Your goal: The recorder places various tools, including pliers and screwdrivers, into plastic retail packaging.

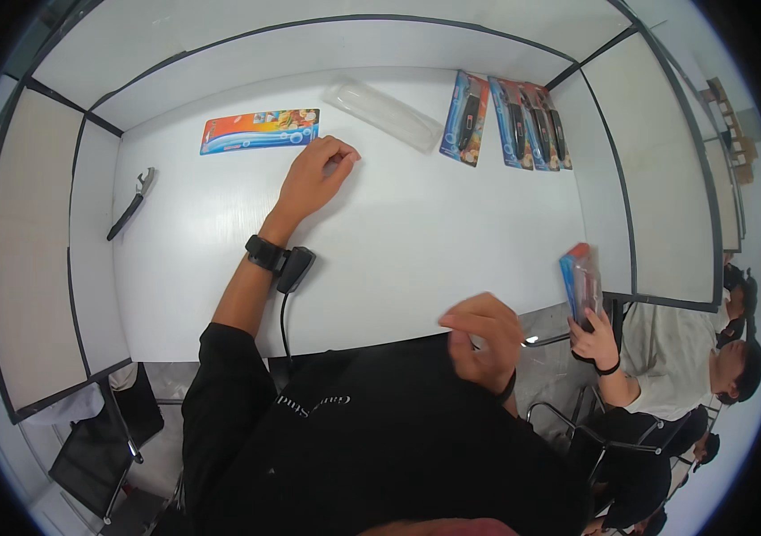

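Note:
My left hand (pixel 317 173) rests on the white table with its fingers curled and nothing seen in them. It is beside the lower right corner of a printed backing card (pixel 260 131). Beyond it lies a clear plastic blister shell (pixel 384 114), with no tool visible inside. My right hand (pixel 484 342), slightly blurred, hovers at the table's front edge before my body, fingers loosely bent and thumb apart; no object shows in it. A hand tool (pixel 131 204) with a black handle and a grey metal head lies at the left.
At the back right lie several blister-packed black-handled tools (pixel 466 120) on printed cards. White partitions (pixel 354 43) enclose the table (pixel 380 248). Another person's hand (pixel 596 345) holds a packaged item (pixel 583 285) at the right edge. A cable (pixel 283 321) hangs from my left wrist's device (pixel 295 268).

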Demonstrator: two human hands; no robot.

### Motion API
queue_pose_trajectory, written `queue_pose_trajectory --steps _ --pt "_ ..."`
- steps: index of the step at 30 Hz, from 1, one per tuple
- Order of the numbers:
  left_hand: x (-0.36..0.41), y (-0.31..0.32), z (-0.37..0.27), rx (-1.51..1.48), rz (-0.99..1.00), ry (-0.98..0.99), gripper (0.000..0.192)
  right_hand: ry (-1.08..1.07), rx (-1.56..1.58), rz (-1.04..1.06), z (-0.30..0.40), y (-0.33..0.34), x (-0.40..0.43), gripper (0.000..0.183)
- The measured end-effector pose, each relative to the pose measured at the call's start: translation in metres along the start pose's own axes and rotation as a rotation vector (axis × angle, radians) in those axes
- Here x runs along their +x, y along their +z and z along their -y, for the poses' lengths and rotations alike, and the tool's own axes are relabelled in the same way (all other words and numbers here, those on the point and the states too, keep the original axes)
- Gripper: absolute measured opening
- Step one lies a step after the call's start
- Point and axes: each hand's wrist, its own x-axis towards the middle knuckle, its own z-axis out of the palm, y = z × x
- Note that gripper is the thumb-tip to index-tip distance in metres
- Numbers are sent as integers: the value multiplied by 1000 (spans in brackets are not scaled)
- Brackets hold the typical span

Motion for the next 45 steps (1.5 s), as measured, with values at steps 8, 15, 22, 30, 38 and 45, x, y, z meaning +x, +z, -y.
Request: queue_pose_trajectory --steps 8,15,22,30,38,45 --pt "9 9 -1 -12 21 34 11 23 61 52 -5 9 8 26" --pt "6 6 -5 21 18 7 10 251 -505 -38 -53 -57 -1 35" --pt "10 12 0 2 18 14 12 580 -859 138 -145 -152 -16 80" --pt "9 12 5 -14 33 21 12 651 -711 247 -158 -149 -31 78" --pt "9 3 -3 -94 -55 47 12 385 -598 325 -134 -42 6 71" --pt "-13 -36 -16 -183 -357 -11 18 187 -433 488 -105 59 52 76"
